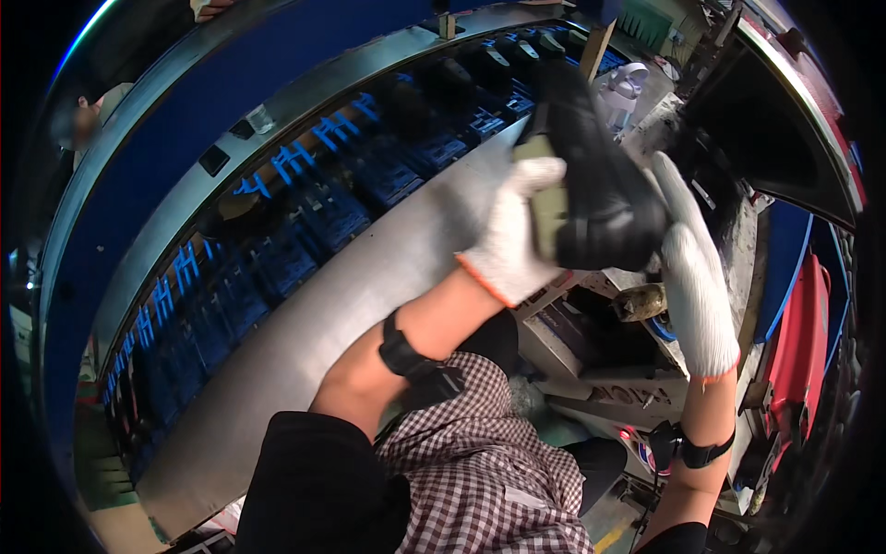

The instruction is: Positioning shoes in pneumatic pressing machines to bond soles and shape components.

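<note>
A black shoe (600, 175), blurred by motion, is held up in front of me at the upper middle right. A pale yellow-green part (551, 217) shows along its left side, partly behind my fingers. My left hand (517, 231), in a white knit glove with an orange cuff, is closed on the shoe's left side. At the other side, my right hand (697, 286), gloved the same way, has its long fingers pointing up along the shoe's edge and appears to grip it. Parts of its grip are hidden by the shoe.
A broad curved metal sheet (360, 268) runs diagonally beside my left arm. Beyond it, a rack with blue brackets (295, 162) carries several dark shoes. A worn machine or bench (591, 388) stands below my hands. Red and blue panels (801, 342) are at right.
</note>
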Action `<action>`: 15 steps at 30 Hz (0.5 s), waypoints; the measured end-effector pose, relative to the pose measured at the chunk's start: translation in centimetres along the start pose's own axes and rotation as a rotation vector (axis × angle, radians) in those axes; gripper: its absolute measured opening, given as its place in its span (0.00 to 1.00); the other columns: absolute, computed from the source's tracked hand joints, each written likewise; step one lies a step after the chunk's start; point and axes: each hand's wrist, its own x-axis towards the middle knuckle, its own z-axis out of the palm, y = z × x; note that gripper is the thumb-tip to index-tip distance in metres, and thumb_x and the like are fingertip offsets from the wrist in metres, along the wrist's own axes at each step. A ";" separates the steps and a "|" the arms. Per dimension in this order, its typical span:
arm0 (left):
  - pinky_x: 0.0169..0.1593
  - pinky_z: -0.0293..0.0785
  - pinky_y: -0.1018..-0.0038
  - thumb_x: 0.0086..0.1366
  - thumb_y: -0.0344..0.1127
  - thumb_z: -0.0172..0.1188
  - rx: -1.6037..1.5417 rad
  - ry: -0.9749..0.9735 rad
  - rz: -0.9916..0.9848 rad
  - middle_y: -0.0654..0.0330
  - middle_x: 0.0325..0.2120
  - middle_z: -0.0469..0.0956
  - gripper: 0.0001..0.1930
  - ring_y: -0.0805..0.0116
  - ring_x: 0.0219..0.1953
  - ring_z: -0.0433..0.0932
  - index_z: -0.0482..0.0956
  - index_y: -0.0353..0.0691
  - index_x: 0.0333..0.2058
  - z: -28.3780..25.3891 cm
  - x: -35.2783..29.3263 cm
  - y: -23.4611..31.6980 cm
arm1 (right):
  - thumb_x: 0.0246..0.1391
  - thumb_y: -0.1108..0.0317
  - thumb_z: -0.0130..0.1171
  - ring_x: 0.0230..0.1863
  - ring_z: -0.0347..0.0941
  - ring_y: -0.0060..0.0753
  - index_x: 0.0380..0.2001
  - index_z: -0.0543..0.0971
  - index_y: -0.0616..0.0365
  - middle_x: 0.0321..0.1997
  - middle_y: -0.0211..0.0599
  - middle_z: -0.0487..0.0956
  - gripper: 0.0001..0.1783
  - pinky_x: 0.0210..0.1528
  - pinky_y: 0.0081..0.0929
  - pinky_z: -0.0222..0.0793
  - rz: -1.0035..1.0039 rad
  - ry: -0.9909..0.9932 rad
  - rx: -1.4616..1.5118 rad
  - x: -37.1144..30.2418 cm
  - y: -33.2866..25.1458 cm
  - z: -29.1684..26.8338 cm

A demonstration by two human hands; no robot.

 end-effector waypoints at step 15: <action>0.49 0.76 0.64 0.52 0.40 0.72 1.206 1.370 0.643 0.50 0.44 0.81 0.34 0.56 0.46 0.82 0.73 0.37 0.58 -22.8 4.7 27.1 | 0.78 0.63 0.43 0.78 0.62 0.42 0.73 0.65 0.70 0.77 0.50 0.67 0.29 0.81 0.41 0.54 -0.063 0.799 -0.324 -10.6 3.5 -10.7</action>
